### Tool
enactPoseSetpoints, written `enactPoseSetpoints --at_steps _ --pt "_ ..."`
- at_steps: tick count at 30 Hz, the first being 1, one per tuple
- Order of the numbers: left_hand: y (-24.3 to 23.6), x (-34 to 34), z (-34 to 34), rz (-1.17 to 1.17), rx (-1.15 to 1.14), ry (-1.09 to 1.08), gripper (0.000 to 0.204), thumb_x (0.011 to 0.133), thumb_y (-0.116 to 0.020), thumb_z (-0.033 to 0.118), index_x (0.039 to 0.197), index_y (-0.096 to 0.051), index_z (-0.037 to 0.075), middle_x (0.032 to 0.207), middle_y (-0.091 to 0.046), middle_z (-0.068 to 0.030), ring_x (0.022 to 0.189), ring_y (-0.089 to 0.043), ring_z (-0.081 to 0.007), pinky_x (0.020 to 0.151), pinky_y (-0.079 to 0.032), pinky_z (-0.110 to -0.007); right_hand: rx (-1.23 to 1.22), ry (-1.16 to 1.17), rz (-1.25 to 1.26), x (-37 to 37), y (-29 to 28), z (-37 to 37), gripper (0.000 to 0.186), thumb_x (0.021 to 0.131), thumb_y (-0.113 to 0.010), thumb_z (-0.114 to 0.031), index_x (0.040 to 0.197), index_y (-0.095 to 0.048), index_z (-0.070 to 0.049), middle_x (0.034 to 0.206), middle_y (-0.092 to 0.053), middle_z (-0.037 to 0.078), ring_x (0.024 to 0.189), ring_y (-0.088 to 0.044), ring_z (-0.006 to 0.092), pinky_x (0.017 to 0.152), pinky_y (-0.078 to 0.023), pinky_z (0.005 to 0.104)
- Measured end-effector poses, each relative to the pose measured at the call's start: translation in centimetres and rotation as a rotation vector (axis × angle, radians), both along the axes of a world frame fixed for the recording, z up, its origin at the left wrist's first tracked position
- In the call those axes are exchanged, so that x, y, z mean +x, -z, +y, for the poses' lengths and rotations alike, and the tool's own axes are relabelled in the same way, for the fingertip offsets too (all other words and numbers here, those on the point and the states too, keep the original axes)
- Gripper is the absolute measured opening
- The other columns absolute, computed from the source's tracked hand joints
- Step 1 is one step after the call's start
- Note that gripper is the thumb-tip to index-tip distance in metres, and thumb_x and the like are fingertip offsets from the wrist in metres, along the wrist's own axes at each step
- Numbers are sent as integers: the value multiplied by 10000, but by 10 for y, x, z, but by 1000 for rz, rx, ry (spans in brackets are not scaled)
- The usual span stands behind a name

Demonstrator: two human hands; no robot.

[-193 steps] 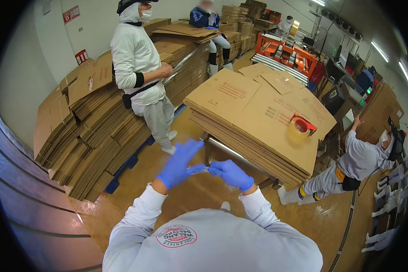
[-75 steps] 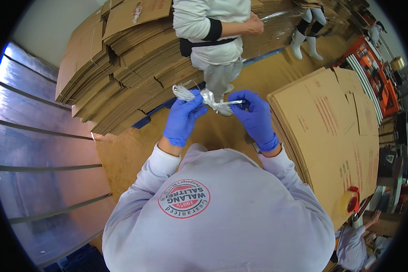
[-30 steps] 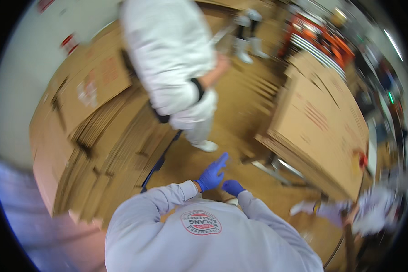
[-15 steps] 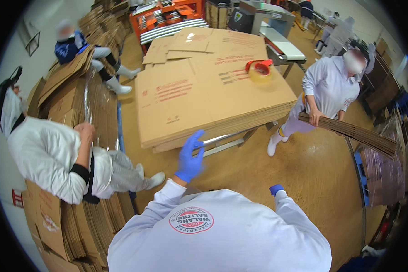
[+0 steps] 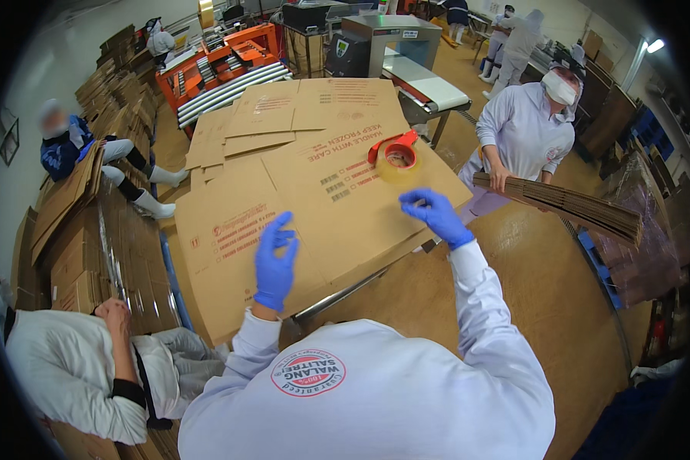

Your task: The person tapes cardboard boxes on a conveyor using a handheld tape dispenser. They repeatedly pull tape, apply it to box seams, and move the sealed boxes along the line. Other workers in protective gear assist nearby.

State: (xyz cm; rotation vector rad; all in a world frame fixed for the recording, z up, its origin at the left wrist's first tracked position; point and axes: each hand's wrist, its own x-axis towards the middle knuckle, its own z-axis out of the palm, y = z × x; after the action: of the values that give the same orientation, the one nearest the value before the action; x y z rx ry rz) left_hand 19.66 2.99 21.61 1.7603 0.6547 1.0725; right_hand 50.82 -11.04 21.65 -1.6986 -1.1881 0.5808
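1. Left hand (image 5: pixel 274 263), blue-gloved, hung over the near-left part of the flat cartons (image 5: pixel 314 192), fingers apart, gripping nothing.
2. Right hand (image 5: pixel 437 215), also blue-gloved, reached out just near of the tape dispenser (image 5: pixel 395 157), fingers loosely curled and apart, empty; contact with the tape not clear.
3. Tape dispenser, red with a tan roll, lay on the carton stack's right side, toward the far edge.
4. Right: a person in white (image 5: pixel 525 134) held a bundle of flat cardboard (image 5: pixel 567 207).
5. Near left: another person (image 5: pixel 84 368) leaned on stacked cardboard (image 5: pixel 77 253).
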Motion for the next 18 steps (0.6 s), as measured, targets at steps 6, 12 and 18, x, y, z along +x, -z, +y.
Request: enactPoseSetpoints --at_steps 6,12,18 --pt "8 -12 17 320 390 37 537 800 -683 89 1308 -511 63 1453 -390 -166 1334 -384 -324 1099 -319 -420 186 157 -612 74 -18 100 572 679 -779 -274 1183 -611 -61 1182 -602 148 1169 -506 316 989 -415 382" --pt "22 -142 90 571 254 -561 666 779 -714 135 1379 -441 41 1479 -348 -186 1377 -319 -334 1131 -265 -398 -419 -99 -1076 132 -18 184 725 567 -797 -465 1185 -618 -132 1166 -622 137 1137 -540 344 996 -398 421" --pt "71 -202 113 180 -420 -417 829 822 -706 147 1481 -224 3 1413 -418 -165 1249 -457 -241 1019 -399 -331 -726 -326 -1179 149 -10 222 493 543 -814 -409 941 -736 -130 926 -710 123 869 -683 308 724 -549 390"
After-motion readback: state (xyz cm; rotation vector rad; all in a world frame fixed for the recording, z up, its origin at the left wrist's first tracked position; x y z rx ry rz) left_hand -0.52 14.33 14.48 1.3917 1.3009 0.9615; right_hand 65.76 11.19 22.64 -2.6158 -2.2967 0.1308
